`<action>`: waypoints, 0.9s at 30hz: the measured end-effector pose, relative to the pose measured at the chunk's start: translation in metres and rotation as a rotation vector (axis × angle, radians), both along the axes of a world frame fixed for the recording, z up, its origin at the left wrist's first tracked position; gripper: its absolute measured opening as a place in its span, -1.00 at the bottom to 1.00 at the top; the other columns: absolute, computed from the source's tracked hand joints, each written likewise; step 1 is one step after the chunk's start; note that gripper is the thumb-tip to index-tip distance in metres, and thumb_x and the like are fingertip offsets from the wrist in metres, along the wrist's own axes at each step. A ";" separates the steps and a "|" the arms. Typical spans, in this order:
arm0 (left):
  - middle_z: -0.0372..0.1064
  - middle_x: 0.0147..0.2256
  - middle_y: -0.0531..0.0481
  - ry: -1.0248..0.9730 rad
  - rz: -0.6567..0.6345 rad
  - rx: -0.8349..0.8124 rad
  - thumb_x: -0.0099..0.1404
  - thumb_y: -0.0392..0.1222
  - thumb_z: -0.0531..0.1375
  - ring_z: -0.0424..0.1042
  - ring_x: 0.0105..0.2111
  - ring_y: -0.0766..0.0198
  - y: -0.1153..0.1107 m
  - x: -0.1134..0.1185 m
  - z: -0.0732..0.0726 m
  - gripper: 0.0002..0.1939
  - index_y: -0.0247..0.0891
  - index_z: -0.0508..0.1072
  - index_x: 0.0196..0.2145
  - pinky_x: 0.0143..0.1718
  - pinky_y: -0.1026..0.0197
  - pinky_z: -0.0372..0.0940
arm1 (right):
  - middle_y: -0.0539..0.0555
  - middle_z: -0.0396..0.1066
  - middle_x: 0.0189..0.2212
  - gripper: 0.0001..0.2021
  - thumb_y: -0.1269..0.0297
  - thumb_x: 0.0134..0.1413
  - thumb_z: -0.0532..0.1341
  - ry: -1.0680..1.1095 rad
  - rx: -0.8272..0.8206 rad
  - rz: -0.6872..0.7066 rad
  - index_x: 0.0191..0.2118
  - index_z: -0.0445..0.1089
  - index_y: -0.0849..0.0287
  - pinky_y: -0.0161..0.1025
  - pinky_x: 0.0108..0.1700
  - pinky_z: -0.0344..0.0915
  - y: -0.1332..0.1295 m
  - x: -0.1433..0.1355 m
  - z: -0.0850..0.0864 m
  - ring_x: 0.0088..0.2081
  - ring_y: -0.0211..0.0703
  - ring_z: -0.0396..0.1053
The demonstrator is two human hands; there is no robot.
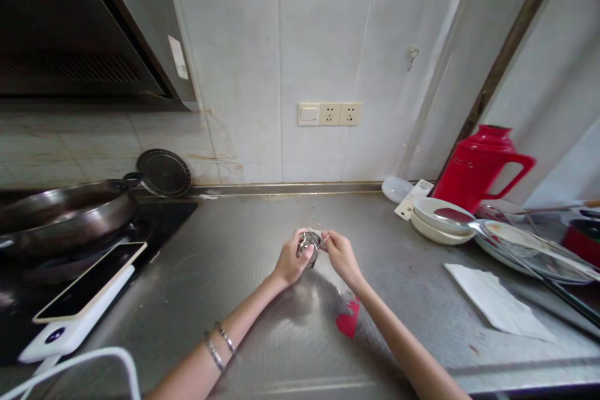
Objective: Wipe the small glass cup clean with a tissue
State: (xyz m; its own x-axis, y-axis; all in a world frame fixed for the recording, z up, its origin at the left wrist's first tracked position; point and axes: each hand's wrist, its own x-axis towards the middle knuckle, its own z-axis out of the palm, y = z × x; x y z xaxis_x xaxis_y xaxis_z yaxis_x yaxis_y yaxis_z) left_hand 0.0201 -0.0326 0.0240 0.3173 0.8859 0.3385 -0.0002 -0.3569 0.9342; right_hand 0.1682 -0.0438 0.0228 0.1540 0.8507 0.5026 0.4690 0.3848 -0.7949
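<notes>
Just above the middle of the steel counter, my left hand [291, 260] is wrapped round a small dark, shiny object [308, 249] with pale lines on it; what it is I cannot make out. My right hand [338, 254] pinches at the right side of the same object, and a small light piece shows at its fingertips. Below my right hand, a red torn-edged piece [347, 319] lies on the counter, with clear film beside it. Two silver bracelets [219, 347] circle my left wrist.
A pan [70, 215] sits on the black stove at left, with a phone [91, 281] on a white device near it. At right are a red thermos [478, 169], stacked bowls [443, 222], a large plate [539, 250] with utensils, and a white tissue [497, 300].
</notes>
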 end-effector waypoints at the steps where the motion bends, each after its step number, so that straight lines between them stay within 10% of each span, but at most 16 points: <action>1: 0.42 -0.27 -0.02 0.023 0.011 0.003 0.14 -0.07 0.19 0.34 -0.25 0.18 -0.001 0.001 -0.001 -0.66 -0.19 0.36 -0.12 -0.14 0.26 0.15 | -0.02 0.26 -0.66 -0.57 0.07 0.20 -0.03 0.012 0.006 -0.005 -0.52 0.33 0.24 -0.40 -0.53 0.10 -0.002 -0.003 -0.001 -0.57 -0.28 0.18; 8: 0.42 -0.31 -0.04 0.030 0.107 -0.005 0.24 0.01 0.09 0.36 -0.29 0.17 -0.007 0.009 0.001 -0.70 -0.21 0.36 -0.16 -0.19 0.24 0.16 | 0.06 0.46 -0.52 -0.65 0.24 0.25 -0.06 -0.111 0.108 -0.040 -0.21 0.44 0.25 -0.37 -0.47 0.26 -0.019 -0.009 0.008 -0.53 -0.24 0.35; 15: 0.44 -0.38 -0.02 0.071 0.139 -0.081 0.28 0.16 0.00 0.41 -0.38 0.21 -0.011 0.016 0.003 -0.60 -0.22 0.34 -0.18 -0.32 0.23 0.21 | 0.17 0.42 -0.01 -0.56 0.52 0.21 -0.11 -0.401 0.427 -0.020 0.13 0.22 0.13 0.12 0.19 0.12 -0.023 -0.005 -0.005 0.03 -0.13 0.37; 27: 0.10 -0.76 0.10 -0.124 0.061 -0.582 0.13 0.48 -0.22 0.03 -0.81 0.41 -0.010 0.026 -0.006 -0.23 -0.31 0.38 -0.44 -0.74 0.29 -0.11 | 0.34 0.32 0.06 -0.45 0.63 0.13 -0.16 -0.710 0.553 0.098 0.24 0.05 0.28 0.18 0.18 0.15 -0.026 -0.002 0.002 0.19 -0.04 0.16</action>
